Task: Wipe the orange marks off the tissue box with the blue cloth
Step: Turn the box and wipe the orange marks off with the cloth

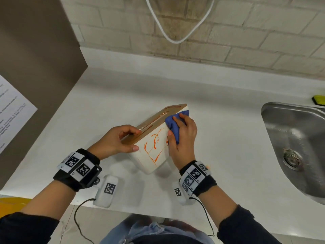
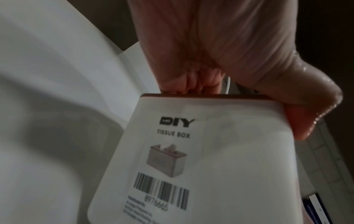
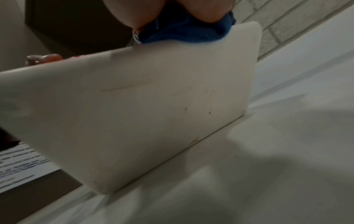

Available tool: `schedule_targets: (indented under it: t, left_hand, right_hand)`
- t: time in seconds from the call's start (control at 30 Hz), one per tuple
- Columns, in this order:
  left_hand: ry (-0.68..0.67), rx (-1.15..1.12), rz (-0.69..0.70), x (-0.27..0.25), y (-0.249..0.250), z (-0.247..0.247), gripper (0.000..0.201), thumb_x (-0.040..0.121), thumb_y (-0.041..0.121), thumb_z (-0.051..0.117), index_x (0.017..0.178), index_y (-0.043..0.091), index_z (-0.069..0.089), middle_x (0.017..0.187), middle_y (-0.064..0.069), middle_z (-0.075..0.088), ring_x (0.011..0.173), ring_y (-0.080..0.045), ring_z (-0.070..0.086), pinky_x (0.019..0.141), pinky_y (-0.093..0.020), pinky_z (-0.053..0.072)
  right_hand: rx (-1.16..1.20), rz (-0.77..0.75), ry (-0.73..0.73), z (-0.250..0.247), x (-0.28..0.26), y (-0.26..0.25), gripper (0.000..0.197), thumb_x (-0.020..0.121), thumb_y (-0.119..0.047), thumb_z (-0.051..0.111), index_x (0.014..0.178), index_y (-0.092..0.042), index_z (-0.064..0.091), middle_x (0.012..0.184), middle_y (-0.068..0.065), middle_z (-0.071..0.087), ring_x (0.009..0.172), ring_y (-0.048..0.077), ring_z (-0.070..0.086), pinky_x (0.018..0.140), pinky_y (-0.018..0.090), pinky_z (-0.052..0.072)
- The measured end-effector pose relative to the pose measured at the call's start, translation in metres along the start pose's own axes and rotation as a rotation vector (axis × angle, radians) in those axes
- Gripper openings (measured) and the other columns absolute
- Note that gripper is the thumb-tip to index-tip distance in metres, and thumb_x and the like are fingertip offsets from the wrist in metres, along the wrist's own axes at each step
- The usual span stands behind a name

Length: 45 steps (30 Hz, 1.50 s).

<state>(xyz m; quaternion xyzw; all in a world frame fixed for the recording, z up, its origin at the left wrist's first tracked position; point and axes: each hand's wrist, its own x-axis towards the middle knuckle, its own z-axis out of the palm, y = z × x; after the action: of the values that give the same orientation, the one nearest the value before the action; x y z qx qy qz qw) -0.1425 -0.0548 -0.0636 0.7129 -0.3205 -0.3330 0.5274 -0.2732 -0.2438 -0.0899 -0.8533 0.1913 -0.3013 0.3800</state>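
Observation:
A white tissue box (image 1: 151,150) with a wooden lid stands tilted on the white counter (image 1: 123,103). Orange scribbles (image 1: 154,146) cover its upward face. My left hand (image 1: 121,140) grips the near end of the lid, fingers curled over the top and thumb on the marked face. My right hand (image 1: 182,136) holds a bunched blue cloth (image 1: 173,125) against the far upper part of that face. The left wrist view shows the box's labelled end (image 2: 220,159) under my fingers (image 2: 191,81). In the right wrist view the cloth (image 3: 184,28) sits on the box's top edge (image 3: 153,106).
A steel sink (image 1: 297,143) lies to the right, with a yellow-green sponge (image 1: 319,99) behind it. A brown panel (image 1: 35,67) with a printed sheet (image 1: 12,110) stands at the left. A white cable (image 1: 175,23) hangs on the brick wall.

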Motion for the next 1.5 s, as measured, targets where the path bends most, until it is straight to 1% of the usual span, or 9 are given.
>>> schedule_targets:
  t: [0.13, 0.33, 0.47, 0.77, 0.93, 1.07, 1.13, 1.27, 1.5]
  left_hand:
    - [-0.008, -0.025, 0.007, 0.002, -0.004, -0.003, 0.053, 0.051, 0.036, 0.078, 0.099, 0.022, 0.064, 0.100, 0.020, 0.070, 0.102, -0.004, 0.062, 0.085, -0.018, 0.050]
    - [-0.017, -0.067, 0.031, 0.007, -0.006, -0.008, 0.075, 0.040, 0.061, 0.083, 0.100, 0.019, 0.063, 0.096, 0.019, 0.071, 0.095, 0.000, 0.063, 0.081, -0.013, 0.048]
    - [-0.037, -0.108, 0.027, 0.009, -0.006, -0.012, 0.080, 0.038, 0.061, 0.084, 0.101, 0.017, 0.063, 0.094, 0.018, 0.072, 0.094, 0.000, 0.064, 0.081, -0.013, 0.047]
    - [-0.059, -0.136, -0.001, 0.010, -0.009, -0.014, 0.061, 0.035, 0.059, 0.086, 0.091, 0.038, 0.072, 0.097, 0.019, 0.072, 0.098, -0.001, 0.063, 0.082, -0.013, 0.048]
    - [-0.069, -0.099, 0.028, 0.014, -0.004, -0.015, 0.044, 0.046, 0.032, 0.079, 0.089, 0.040, 0.071, 0.096, 0.022, 0.071, 0.095, 0.002, 0.063, 0.080, -0.011, 0.048]
    - [-0.078, -0.061, 0.018, 0.016, -0.004, -0.021, 0.049, 0.042, 0.040, 0.083, 0.089, 0.042, 0.071, 0.099, 0.022, 0.071, 0.097, 0.001, 0.063, 0.083, -0.013, 0.049]
    - [-0.092, -0.042, 0.022, 0.017, -0.005, -0.023, 0.056, 0.038, 0.049, 0.086, 0.091, 0.040, 0.071, 0.101, 0.021, 0.071, 0.100, 0.001, 0.063, 0.086, -0.014, 0.049]
    - [-0.107, -0.025, 0.031, 0.017, -0.006, -0.024, 0.059, 0.038, 0.051, 0.086, 0.094, 0.038, 0.070, 0.103, 0.020, 0.070, 0.102, 0.000, 0.062, 0.086, -0.011, 0.047]
    - [-0.113, 0.014, 0.034, 0.017, -0.006, -0.024, 0.049, 0.047, 0.038, 0.079, 0.095, 0.035, 0.070, 0.104, 0.019, 0.070, 0.104, -0.001, 0.062, 0.087, -0.010, 0.047]
  right_hand:
    - [-0.004, -0.049, -0.035, 0.006, -0.007, -0.012, 0.033, 0.091, -0.033, 0.039, 0.123, -0.026, 0.042, 0.132, 0.000, 0.039, 0.126, 0.019, 0.031, 0.111, 0.046, 0.025]
    - [-0.020, -0.242, -0.114, 0.014, -0.024, -0.029, 0.035, 0.087, -0.026, 0.042, 0.121, -0.019, 0.049, 0.126, -0.004, 0.040, 0.119, 0.018, 0.037, 0.108, 0.023, 0.015]
    - [-0.025, -0.423, -0.220, 0.019, -0.034, -0.030, 0.038, 0.081, -0.020, 0.050, 0.118, -0.020, 0.054, 0.123, 0.001, 0.047, 0.113, 0.028, 0.044, 0.103, 0.038, 0.027]
    - [-0.103, -0.772, -0.513, -0.010, -0.045, 0.002, 0.025, 0.077, -0.009, 0.053, 0.092, -0.020, 0.069, 0.115, -0.004, 0.047, 0.108, 0.025, 0.042, 0.097, 0.038, 0.026]
    - [-0.181, -0.538, -0.587, -0.045, -0.047, 0.021, 0.025, 0.078, -0.011, 0.046, 0.092, -0.020, 0.064, 0.111, -0.005, 0.046, 0.099, 0.023, 0.043, 0.091, 0.041, 0.034]
    - [0.073, -0.222, -0.378, -0.082, -0.032, 0.007, 0.038, 0.076, -0.009, 0.038, 0.100, -0.029, 0.060, 0.111, -0.018, 0.045, 0.113, 0.003, 0.041, 0.099, 0.014, 0.031]
    - [0.103, -0.106, -0.368, -0.092, -0.027, 0.001, 0.036, 0.079, -0.018, 0.038, 0.102, -0.035, 0.060, 0.114, -0.027, 0.041, 0.118, 0.006, 0.038, 0.099, 0.009, 0.028]
    - [-0.010, -0.128, -0.396, -0.100, -0.030, -0.012, 0.039, 0.074, -0.023, 0.039, 0.102, -0.028, 0.065, 0.108, -0.004, 0.044, 0.111, 0.017, 0.038, 0.095, 0.020, 0.032]
    - [0.138, -0.094, -0.359, -0.114, -0.032, -0.036, 0.057, 0.063, 0.007, 0.031, 0.099, -0.029, 0.056, 0.108, -0.014, 0.040, 0.109, 0.016, 0.041, 0.098, 0.016, 0.033]
